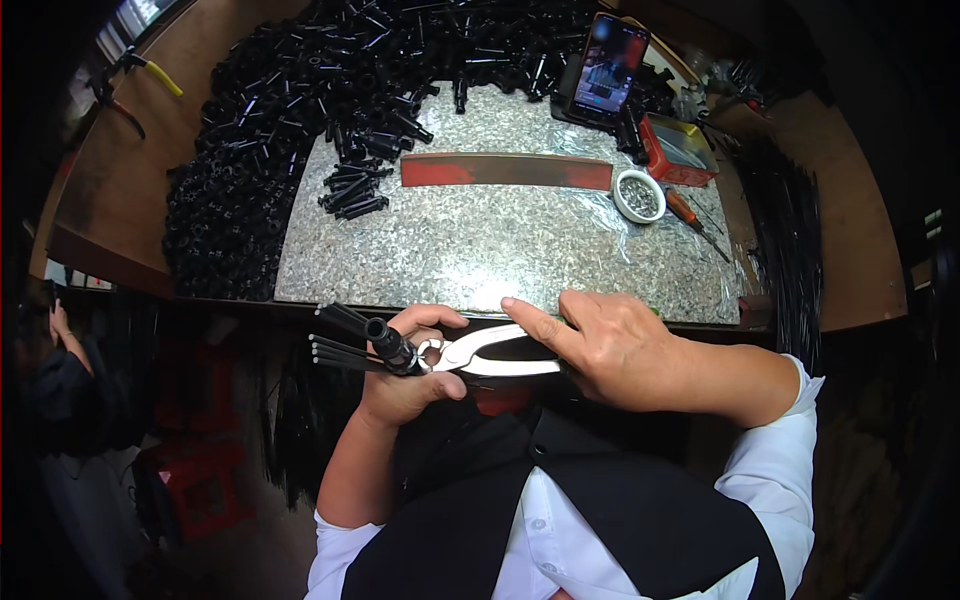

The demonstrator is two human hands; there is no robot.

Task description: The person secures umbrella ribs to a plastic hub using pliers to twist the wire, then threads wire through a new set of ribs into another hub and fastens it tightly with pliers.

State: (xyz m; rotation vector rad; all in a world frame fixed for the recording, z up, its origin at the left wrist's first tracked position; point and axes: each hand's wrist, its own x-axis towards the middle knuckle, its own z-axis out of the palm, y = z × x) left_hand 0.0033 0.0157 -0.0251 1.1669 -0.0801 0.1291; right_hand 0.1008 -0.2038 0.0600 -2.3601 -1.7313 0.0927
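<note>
The black hollow cylinder point(391, 345), clasped in the left hand point(396, 392) at seven o'clock from the grey speckled desk's point(470, 245) centre, adjoins silver metal pincers point(478, 352) gripped by the right hand point(625, 352); misaligned jaws could slip, nipping the thumb point(447, 386).

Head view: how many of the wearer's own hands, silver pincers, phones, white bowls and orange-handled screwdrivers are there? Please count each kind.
Wearer's hands: 2 (left hand, right hand)
Silver pincers: 1
Phone: 1
White bowl: 1
Orange-handled screwdriver: 1
Total: 6
</note>
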